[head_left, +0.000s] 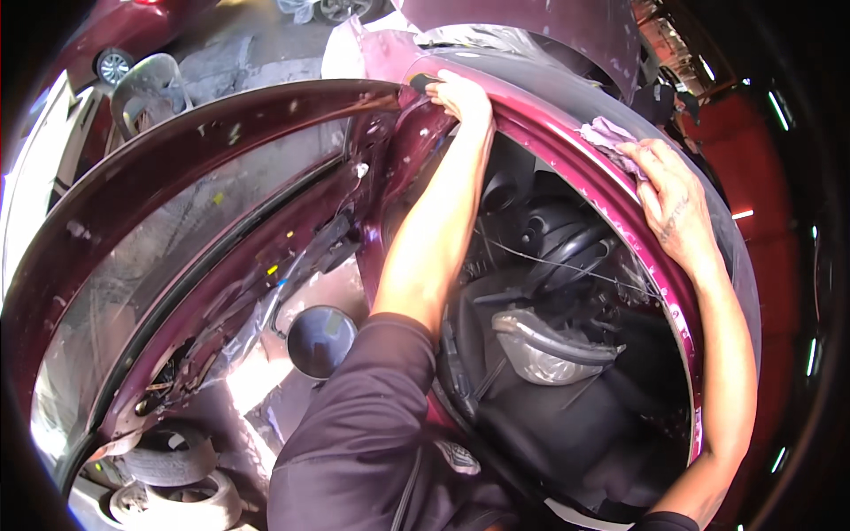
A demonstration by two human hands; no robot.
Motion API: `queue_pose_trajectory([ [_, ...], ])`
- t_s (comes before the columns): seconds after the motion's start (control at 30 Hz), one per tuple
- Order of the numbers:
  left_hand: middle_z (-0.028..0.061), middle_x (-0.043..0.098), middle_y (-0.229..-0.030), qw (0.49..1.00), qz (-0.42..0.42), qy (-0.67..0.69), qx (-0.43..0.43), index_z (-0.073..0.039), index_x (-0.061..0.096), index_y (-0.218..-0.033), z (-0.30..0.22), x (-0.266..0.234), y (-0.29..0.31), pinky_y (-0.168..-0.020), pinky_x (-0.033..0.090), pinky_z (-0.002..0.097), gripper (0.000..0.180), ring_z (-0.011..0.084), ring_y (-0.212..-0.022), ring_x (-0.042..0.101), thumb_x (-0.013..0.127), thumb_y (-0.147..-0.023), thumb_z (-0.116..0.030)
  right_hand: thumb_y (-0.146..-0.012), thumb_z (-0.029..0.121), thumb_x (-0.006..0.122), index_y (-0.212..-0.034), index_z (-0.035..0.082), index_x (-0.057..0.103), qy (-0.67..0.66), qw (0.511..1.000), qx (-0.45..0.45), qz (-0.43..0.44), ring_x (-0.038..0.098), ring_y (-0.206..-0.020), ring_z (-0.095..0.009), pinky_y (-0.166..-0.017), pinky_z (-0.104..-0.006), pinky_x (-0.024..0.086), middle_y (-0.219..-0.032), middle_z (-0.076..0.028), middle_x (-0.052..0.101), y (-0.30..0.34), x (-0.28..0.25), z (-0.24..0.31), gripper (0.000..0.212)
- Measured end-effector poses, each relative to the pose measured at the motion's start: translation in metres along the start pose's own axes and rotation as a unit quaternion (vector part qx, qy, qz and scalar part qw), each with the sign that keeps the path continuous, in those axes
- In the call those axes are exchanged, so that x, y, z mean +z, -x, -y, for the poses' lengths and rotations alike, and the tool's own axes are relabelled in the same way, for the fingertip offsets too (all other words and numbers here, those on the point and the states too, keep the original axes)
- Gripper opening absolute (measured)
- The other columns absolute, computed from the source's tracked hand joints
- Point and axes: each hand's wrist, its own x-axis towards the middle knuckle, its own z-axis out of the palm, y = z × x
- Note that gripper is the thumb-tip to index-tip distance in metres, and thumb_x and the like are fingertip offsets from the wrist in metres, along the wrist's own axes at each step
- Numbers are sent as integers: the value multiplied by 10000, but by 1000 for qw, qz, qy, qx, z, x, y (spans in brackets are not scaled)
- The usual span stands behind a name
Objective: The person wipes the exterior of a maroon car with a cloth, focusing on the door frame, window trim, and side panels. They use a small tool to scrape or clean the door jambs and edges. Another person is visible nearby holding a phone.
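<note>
A maroon car body with its door open fills the view. My right hand (675, 199) presses a crumpled lilac cloth (609, 140) against the painted roof rail (567, 146) above the door opening. The cloth is bunched under its fingers. My left arm reaches up between the door and the cabin. At its end my left hand (465, 99) rests on the front pillar near the door's hinge side, fingers stretched to the left over the edge. No object shows in it, though the palm is hidden. The open door (292, 115) stands to the left.
In the cabin, a plastic-wrapped headlight (553, 350) lies on the dark seat, near the steering wheel (575, 257). A thin cord crosses the opening. Below the door are a dark bucket (320, 341) and stacked tires (173, 456). Another red car (88, 44) stands far left.
</note>
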Motion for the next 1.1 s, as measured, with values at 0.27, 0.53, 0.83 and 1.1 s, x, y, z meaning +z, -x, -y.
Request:
queue_pose_trajectory([
  [0.27, 207, 672, -1186, 990, -61, 77, -96, 18, 566, -1288, 86, -35, -89, -975, 484, 576, 445, 421, -1141, 631, 382, -1049, -310, -814, -35, 568, -1184, 41, 649, -4, 1000, 6, 10, 617, -1039, -343, -917, -443, 511, -1101, -143, 608, 0, 4, -1, 386],
  [0.53, 246, 323, -1566, 994, -19, -46, 102, -71, 494, -1374, 122, -63, -56, -1005, 416, 714, 398, 477, -1403, 349, 398, -1034, -255, -842, 12, 564, -1221, 61, 633, -35, 999, 32, 12, 625, -1024, -321, -900, -438, 512, -1077, -131, 612, 0, 7, -5, 389],
  [0.83, 260, 238, -1642, 928, 49, 38, 366, 88, 319, -1524, 74, -26, 80, -1239, 181, 516, 499, 464, -1482, 267, 358, -1068, -111, -863, 42, 553, -1238, 74, 630, -32, 998, 33, 32, 618, -1050, -328, -934, -430, 501, -1109, -135, 604, -2, 7, -5, 384],
  [1.1, 281, 314, -1600, 885, 64, -240, 393, 22, 395, -1503, 118, -69, 8, -1182, 234, 615, 481, 469, -1484, 270, 370, -1090, -223, -860, 38, 546, -1226, 54, 626, -55, 997, 37, 31, 617, -1030, -333, -920, -423, 501, -1087, -138, 598, 0, 6, -7, 375],
])
